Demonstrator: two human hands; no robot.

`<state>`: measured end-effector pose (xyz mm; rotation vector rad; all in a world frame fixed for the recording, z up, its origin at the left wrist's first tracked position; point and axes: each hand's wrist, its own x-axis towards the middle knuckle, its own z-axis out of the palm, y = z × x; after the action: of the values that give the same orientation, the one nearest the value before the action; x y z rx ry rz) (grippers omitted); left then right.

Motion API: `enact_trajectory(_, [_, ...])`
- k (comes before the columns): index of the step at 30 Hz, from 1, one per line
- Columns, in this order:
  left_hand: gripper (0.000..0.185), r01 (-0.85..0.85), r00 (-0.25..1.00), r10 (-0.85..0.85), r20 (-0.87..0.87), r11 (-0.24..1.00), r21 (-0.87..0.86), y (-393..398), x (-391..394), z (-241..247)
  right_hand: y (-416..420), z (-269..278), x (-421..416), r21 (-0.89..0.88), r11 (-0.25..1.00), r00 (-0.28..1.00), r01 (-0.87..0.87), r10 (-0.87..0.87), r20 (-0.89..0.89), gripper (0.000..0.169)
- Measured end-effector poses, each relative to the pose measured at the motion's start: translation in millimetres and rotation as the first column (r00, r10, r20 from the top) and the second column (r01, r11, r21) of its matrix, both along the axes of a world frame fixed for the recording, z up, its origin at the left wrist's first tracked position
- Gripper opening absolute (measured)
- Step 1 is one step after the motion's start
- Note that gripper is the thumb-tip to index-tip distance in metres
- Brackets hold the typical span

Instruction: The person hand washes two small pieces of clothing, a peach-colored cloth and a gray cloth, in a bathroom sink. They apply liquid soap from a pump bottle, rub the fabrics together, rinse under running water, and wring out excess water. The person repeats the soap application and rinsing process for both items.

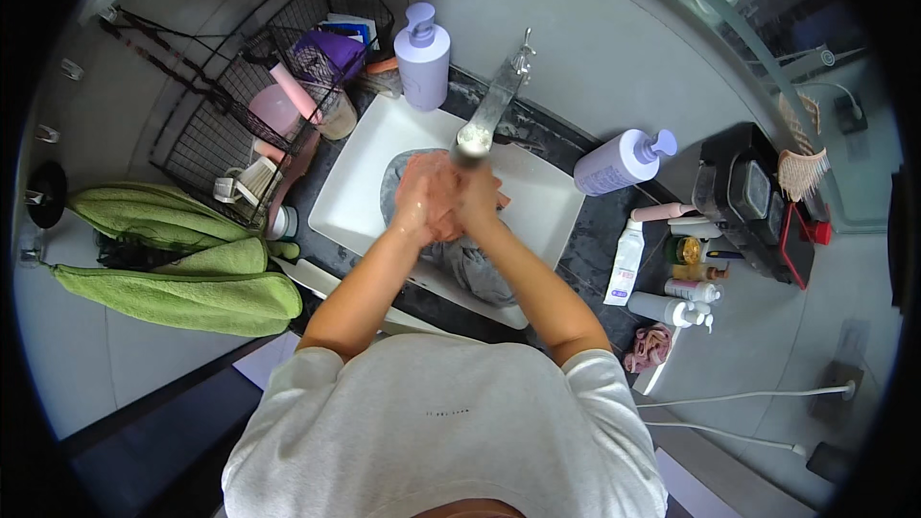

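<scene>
An orange-pink cloth (pixel 445 203) is bunched between my two hands, below the spout of the metal faucet (pixel 495 102). My left hand (pixel 416 203) is wet and grips the cloth's left side. Blurred, my right hand (pixel 476 194) holds the cloth's right side, its fingers partly hidden under the faucet head. Both are over the white rectangular sink (pixel 345 191). Grey wet fabric (pixel 478 273) lies in the basin beneath and in front of the hands, partly covered by the forearms.
Behind the sink stands a lilac pump bottle (pixel 422 68); a second lilac pump bottle (pixel 619 162) leans at its right. A black wire basket (pixel 216 137) and green towels (pixel 194 288) hang at left. A white tube (pixel 624 262) and several small bottles lie on the right counter.
</scene>
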<state>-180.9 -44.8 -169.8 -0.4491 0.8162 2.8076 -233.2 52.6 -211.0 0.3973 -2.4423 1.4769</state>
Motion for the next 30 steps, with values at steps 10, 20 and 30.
enact_trajectory(10, [0.055, 0.075, 0.974, 0.002, 0.225, 0.94, -0.332, 3, -3, -20, 21, -12, -42, -0.076, 0.975, 0.852, -0.208, 0.219, 0.475, 0.046])
enact_trajectory(20, [0.051, -0.039, 0.992, 0.028, 0.125, 0.995, 0.089, 5, 24, 31, 4, 36, -20, 0.191, 0.926, 0.831, -0.326, 0.184, 0.525, 0.049])
enact_trajectory(30, [0.041, -0.091, 0.91, 0.308, -0.279, 0.803, 0.59, -43, 7, 48, 25, -5, 66, -0.071, 0.989, 0.989, -0.132, 0.126, -0.074, 0.046])
